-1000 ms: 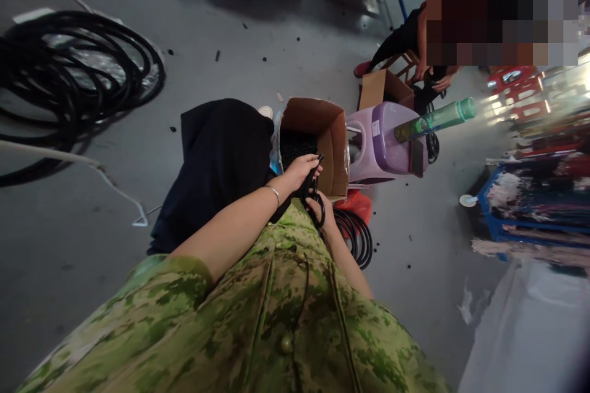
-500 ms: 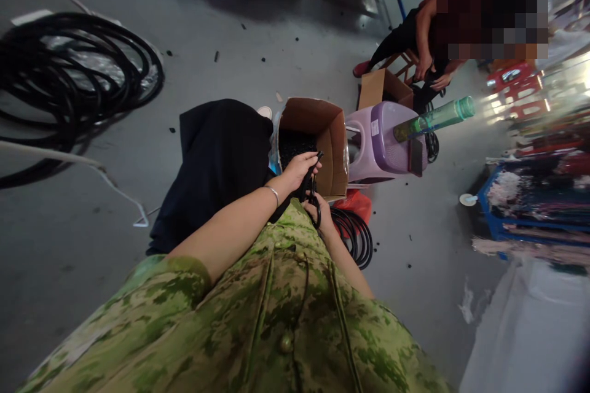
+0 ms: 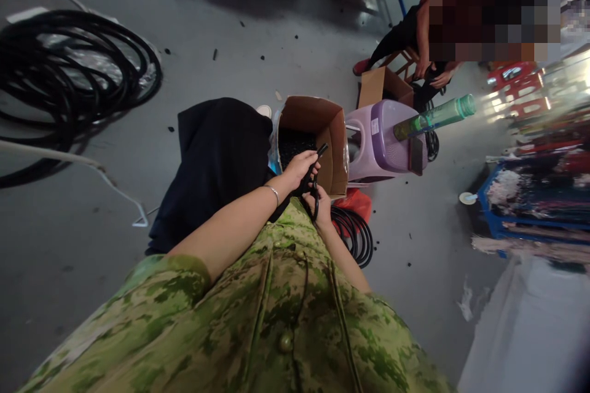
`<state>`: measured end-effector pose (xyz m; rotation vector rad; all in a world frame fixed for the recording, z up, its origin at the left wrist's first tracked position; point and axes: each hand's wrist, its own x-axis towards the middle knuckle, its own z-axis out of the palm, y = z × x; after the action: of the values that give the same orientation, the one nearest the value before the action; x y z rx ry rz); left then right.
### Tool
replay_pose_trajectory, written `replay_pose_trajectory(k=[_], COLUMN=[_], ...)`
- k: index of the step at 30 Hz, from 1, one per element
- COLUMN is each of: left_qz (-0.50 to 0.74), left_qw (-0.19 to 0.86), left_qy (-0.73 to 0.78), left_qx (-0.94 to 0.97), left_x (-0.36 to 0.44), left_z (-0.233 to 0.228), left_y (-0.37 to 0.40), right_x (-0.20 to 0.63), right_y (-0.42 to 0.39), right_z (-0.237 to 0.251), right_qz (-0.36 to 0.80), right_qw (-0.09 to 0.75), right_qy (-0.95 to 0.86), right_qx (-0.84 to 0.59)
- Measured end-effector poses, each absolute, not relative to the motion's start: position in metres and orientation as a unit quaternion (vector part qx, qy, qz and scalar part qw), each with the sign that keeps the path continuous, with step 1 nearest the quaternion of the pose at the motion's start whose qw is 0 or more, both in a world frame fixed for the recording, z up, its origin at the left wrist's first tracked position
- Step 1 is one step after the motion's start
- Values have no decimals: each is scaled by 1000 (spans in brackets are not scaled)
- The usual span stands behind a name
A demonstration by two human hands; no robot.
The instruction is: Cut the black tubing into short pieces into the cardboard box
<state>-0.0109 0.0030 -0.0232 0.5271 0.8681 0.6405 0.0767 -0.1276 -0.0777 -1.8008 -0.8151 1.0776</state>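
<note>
At the frame's centre, my left hand point(image 3: 299, 171) grips a black tube point(image 3: 323, 150), its end left poking free, my right hand point(image 3: 323, 206) holds a black loop point(image 3: 316, 211) just below, and the open carton point(image 3: 335, 163) seems set close for easy reach.

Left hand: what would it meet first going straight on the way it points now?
The left hand would probably meet the open cardboard box's right inner wall; depth is unclear.
</note>
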Motion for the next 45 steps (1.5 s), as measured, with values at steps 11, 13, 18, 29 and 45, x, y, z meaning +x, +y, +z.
replay_pose_trajectory(k=[11,13,18,29,45], left_qz=[250,246,213,185,163], left_qw=[708,690,678,638,638], left_qy=[488,485,487,456,428], left_qx=[445,477,508,592,619], left_x=[-10,-10,-10,-14,-14], left_z=[-28,-31,-35,-41,-46], left_y=[0,-1,-1,2,2], right_x=[98,105,113,111,110], right_y=[-133,-136,-138,-132,-128], right_z=[-57,-53,-48,-52,-49], right_qz=[524,526,491,451,465], right_qw=[455,449,414,392,398], right_qy=[-236,-226,-277,-311,-313], right_qx=[-680,-687,-715,-739,-726])
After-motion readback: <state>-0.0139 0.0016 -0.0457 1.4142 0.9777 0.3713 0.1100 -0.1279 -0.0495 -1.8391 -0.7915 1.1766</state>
